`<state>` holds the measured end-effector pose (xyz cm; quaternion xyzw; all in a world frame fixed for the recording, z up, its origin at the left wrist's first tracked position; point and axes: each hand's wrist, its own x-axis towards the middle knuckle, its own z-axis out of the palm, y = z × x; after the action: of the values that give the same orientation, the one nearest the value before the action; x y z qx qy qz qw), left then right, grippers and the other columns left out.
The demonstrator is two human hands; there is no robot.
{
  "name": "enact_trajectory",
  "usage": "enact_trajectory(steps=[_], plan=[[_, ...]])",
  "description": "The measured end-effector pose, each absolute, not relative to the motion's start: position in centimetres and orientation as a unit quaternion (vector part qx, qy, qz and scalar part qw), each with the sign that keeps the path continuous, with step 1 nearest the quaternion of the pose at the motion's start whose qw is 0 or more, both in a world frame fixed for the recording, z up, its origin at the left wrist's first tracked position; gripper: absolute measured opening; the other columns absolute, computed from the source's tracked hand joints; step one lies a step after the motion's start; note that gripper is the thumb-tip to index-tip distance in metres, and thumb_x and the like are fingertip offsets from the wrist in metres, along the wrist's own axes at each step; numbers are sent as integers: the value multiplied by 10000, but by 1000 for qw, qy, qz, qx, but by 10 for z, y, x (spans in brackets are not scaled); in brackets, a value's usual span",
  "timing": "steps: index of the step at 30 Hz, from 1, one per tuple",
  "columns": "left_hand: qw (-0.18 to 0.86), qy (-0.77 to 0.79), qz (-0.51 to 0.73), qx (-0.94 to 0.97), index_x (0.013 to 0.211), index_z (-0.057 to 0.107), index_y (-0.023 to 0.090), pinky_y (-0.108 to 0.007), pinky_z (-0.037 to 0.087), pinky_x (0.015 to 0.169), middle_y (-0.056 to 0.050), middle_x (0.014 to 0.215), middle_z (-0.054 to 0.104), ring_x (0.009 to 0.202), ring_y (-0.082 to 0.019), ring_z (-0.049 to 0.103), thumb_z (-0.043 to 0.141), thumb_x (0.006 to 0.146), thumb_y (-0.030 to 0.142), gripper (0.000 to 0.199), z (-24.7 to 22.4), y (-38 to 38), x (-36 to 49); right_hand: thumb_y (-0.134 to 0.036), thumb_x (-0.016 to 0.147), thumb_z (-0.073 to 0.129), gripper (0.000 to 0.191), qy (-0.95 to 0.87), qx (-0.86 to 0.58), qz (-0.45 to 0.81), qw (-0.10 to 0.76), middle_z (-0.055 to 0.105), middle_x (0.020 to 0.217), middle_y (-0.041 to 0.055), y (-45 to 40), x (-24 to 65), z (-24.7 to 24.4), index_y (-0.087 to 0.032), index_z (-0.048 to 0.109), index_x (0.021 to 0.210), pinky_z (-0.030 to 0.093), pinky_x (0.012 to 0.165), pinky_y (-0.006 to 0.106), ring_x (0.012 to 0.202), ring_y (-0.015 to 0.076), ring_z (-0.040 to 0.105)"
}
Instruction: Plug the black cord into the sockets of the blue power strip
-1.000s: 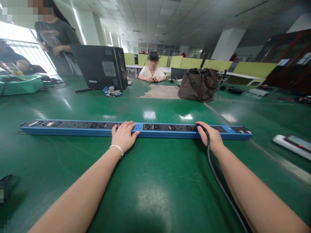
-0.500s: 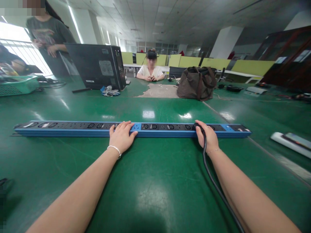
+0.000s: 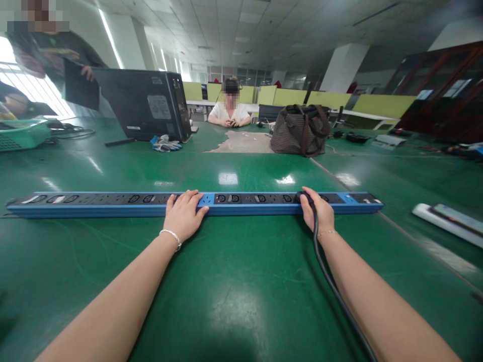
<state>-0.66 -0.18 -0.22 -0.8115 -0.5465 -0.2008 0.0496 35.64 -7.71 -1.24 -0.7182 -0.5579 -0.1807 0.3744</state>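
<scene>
A long blue power strip (image 3: 249, 208) with black sockets lies across the green table. My left hand (image 3: 184, 213) rests on it just left of a blue socket section, fingers apart and holding nothing. Near the strip's right part, my right hand (image 3: 319, 208) is closed round a black plug (image 3: 303, 196), which sits against the strip's top. From the plug a black cable (image 3: 327, 274) runs down beside my right forearm. My fingers partly hide the plug, so how far it is in a socket cannot be seen.
Behind the strip on the green table (image 3: 241, 173) stand a black computer case (image 3: 147, 105), gloves (image 3: 166, 144) and a brown bag (image 3: 298, 130). A green basket (image 3: 24, 136) is at left, a white device (image 3: 449, 226) at right. One person sits opposite; another stands at left.
The view has shifted slightly, so most things appear a little further left. The standing person at left now holds a dark flat object. Both my hands keep their places on the strip.
</scene>
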Motion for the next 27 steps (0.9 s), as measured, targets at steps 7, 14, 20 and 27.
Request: enact_trajectory(steps=[7,14,20,27], plan=[[57,-547,-204,-810,1244,502,258,-513,175,1085,-64,1350,499,1263,-244,412,355,868,462,452,-3,-2,-6,-402,862,410,389,-567,-710,-173,380,690,1002,87,-75,359,-15,-212,622,1127,493,819,364,889,245,646],[62,-544,-209,-810,1236,502,246,-519,173,1083,-64,1340,507,1259,-239,415,357,871,454,444,-4,-1,-6,-482,887,337,485,-453,-658,-130,587,632,1066,116,-72,368,-2,-152,561,1163,532,726,355,833,209,638],[52,-550,-202,-809,1240,496,254,-527,171,1082,-64,1349,499,1264,-238,409,350,872,459,446,-3,0,-7,-464,839,432,434,-422,-681,-196,565,636,1077,114,-92,422,-1,-169,610,1103,463,874,411,975,247,592],[52,-546,-204,-811,1232,506,264,-531,172,1078,-67,1347,501,1260,-246,414,355,866,460,441,-5,1,-8,-452,797,489,388,-394,-711,-152,562,667,988,90,-108,477,-14,-204,649,1049,462,848,391,925,259,606]])
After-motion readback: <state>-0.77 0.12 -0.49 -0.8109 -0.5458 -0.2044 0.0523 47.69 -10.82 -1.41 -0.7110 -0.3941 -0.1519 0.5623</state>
